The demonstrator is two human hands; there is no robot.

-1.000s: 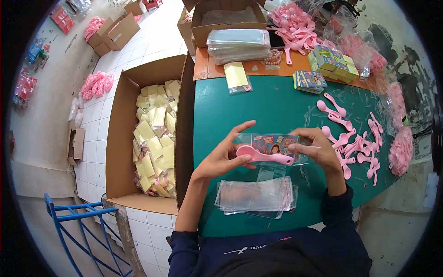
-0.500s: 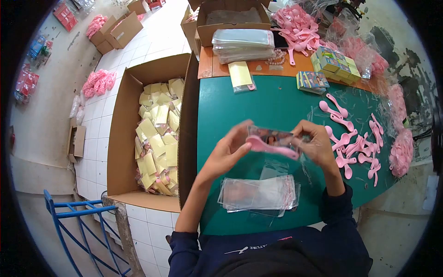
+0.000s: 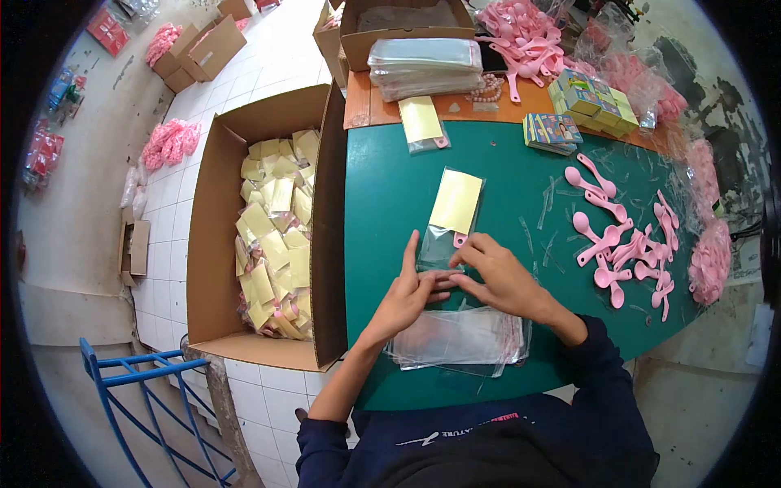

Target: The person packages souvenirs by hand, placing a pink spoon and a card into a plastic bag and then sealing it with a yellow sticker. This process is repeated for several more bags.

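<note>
Packet (image 3: 454,213), lifted before, lay on the counter (image 3: 382,187); my left hand (image 3: 411,294) pressed it with flat fingers, right hand (image 3: 503,281) grip unclear.

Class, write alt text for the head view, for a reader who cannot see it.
Left hand and right hand press the near end of a clear bag holding a yellow card on a green table, pink spoons right, cardboard box left.

We record a yellow card (image 3: 456,201) in a clear bag (image 3: 439,248) on the green surface (image 3: 382,179). The spoons (image 3: 618,244) are pink. The box (image 3: 213,244) is brown, with yellow packets (image 3: 272,244) inside. The sleeves (image 3: 602,358) are navy.
</note>
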